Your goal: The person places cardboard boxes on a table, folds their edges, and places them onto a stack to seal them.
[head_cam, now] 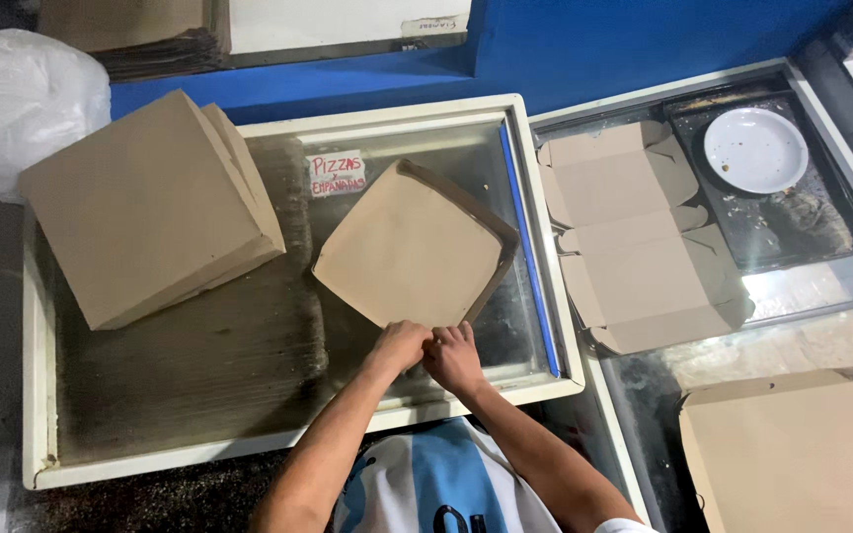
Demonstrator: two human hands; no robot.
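Where your two hands meet at the near corner of the half-folded brown cardboard pizza box [412, 247], your left hand [399, 345] and right hand [454, 357] sit knuckle to knuckle, each grip pinched together on the box's corner edge. Your fingers curl under, so you cannot see the tips. That box lies tilted like a diamond on the glass-topped white-framed counter [249, 439], its right and far walls raised, its near corner at your hands. Just right of it a blue strip [527, 247] runs along the glass. Behind the box a small white handwritten sign [337, 174] sits under the glass. To your left, on the same counter and well apart from your hands, rests a stack of closed brown cardboard boxes [145, 207]. Beyond them, at the far left, sits a white plastic bag [17, 94]. To your right, on the neighbouring glass case, lies an unfolded flat brown cardboard blank [634, 237], and past it a round white plate [755, 149] on a dark tray [792, 227]. Another brown cardboard box [792, 454] lies at the lower right
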